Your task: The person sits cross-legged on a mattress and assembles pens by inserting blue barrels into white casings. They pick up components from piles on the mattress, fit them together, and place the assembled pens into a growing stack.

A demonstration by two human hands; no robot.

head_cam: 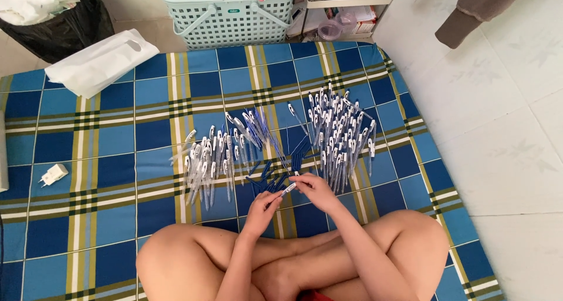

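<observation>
A person is sitting cross-legged on a blue plaid mat point(117, 160), with both hands meeting just above the crossed legs. The left hand point(264, 204) and the right hand point(314, 188) are each pinching one end of a single pen point(289, 189), white-bodied with a blue part; the fingers of both hands are closing around it, so both grips are shut on that pen. The pen is sitting slightly tilted between the two hands, held just above the mat near its front centre. Whether the pen is whole or in two parts is not possible to tell at this size. Directly beyond the hands, loose blue parts point(267, 178) are lying scattered on the mat, probably caps or refills. To the left of them a left pile point(205, 160) of white pens is spreading in a fan, and to the right a larger right pile point(340, 131) is lying with pens roughly parallel. A smaller row of pens with blue refills point(255, 128) is resting between the two piles, further from the person. A white bag point(99, 60) is lying at the mat's far left corner, a white charger point(54, 174) is sitting near the left edge, and a pale green basket point(226, 14) is standing beyond the far edge.
</observation>
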